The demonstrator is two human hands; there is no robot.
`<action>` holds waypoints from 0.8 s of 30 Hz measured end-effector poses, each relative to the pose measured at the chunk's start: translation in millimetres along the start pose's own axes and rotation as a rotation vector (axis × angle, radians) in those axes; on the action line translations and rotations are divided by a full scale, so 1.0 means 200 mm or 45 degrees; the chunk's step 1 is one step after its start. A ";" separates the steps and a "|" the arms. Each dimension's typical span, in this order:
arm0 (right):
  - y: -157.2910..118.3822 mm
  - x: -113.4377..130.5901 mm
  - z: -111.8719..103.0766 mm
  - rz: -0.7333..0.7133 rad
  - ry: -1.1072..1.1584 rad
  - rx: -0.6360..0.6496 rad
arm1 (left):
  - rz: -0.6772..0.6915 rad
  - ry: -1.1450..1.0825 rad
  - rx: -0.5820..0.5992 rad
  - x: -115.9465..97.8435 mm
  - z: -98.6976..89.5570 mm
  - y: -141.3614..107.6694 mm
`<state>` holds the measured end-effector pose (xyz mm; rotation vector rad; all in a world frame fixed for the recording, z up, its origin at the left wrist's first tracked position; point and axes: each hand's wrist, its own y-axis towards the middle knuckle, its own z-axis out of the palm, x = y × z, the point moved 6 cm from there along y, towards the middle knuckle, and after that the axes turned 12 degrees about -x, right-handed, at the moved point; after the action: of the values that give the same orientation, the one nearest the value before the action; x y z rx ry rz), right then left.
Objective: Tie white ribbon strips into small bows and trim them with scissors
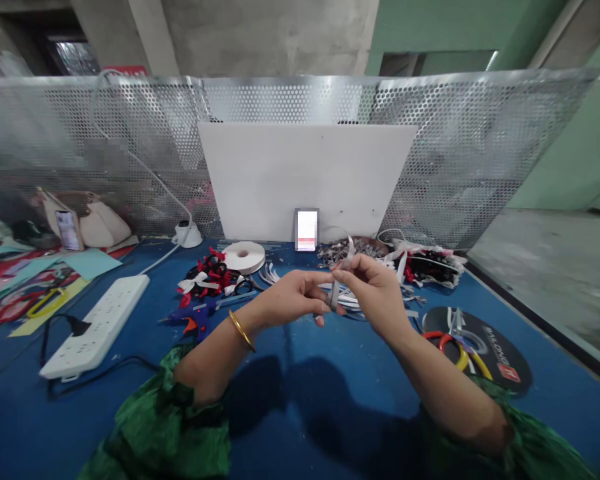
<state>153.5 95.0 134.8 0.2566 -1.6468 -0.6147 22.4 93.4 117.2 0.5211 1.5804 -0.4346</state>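
A grey ribbon (335,293) runs between my two hands above the middle of the blue table. My left hand (296,295) pinches its lower part, where it seems looped around the fingers. With thumb and forefinger, my right hand (373,283) grips the ribbon higher up, and a loose end sticks up above that grip. Behind the hands lie white and grey ribbon strips (351,301). Past them is a heap of small grey pieces (345,251), too small to make out. A white ribbon roll (245,257) lies flat behind my left hand.
Left of my arm are a blue glue gun (195,317), red-and-black bows (210,275) and a white power strip (100,327) with cords. On the right, scissors (455,350) rest on a black disc (510,340). A lit phone (307,230) leans against a white board (310,173).
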 end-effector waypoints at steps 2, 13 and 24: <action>0.00 -0.01 0.00 0.028 -0.007 -0.029 | 0.002 -0.026 0.016 0.00 0.00 0.00; 0.00 -0.02 0.02 0.030 -0.034 -0.022 | 0.056 0.025 -0.215 0.00 0.01 0.02; 0.10 0.05 -0.14 -0.138 -0.131 -0.019 | -0.043 -0.204 -0.158 -0.04 -0.04 -0.03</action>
<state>182.3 99.5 155.1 0.3094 -1.7345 -0.7320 13.0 92.6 125.4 0.3559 1.4531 -0.3913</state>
